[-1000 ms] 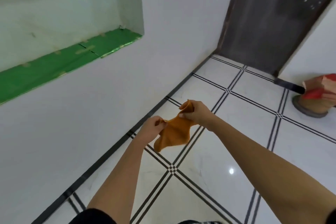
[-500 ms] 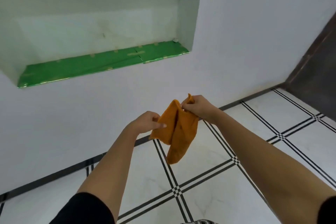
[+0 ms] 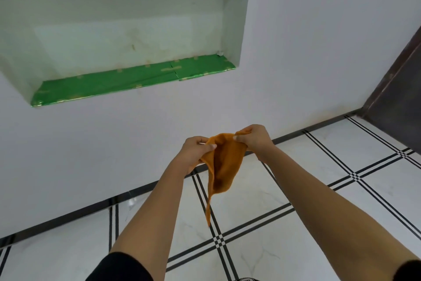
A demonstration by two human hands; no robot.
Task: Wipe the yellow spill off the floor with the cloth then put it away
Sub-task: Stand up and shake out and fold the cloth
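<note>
An orange cloth (image 3: pixel 224 166) hangs in the air in front of me, folded and drooping, with a thin corner trailing down. My left hand (image 3: pixel 193 150) pinches its left upper edge. My right hand (image 3: pixel 252 139) pinches the right upper edge. Both hands are held out at about the same height, close together, over the white tiled floor (image 3: pixel 284 201) near the wall. No yellow spill shows on the floor in view.
A recessed wall niche (image 3: pixel 127 30) with a green lined shelf (image 3: pixel 127 82) sits up and to the left in the white wall. A dark door (image 3: pixel 401 89) stands at the right edge. Black lines cross the floor tiles; a black skirting runs along the wall.
My view has swung left, from the door and floor to the wall niche. Both hands keep hold of the cloth, which now hangs longer between them.
</note>
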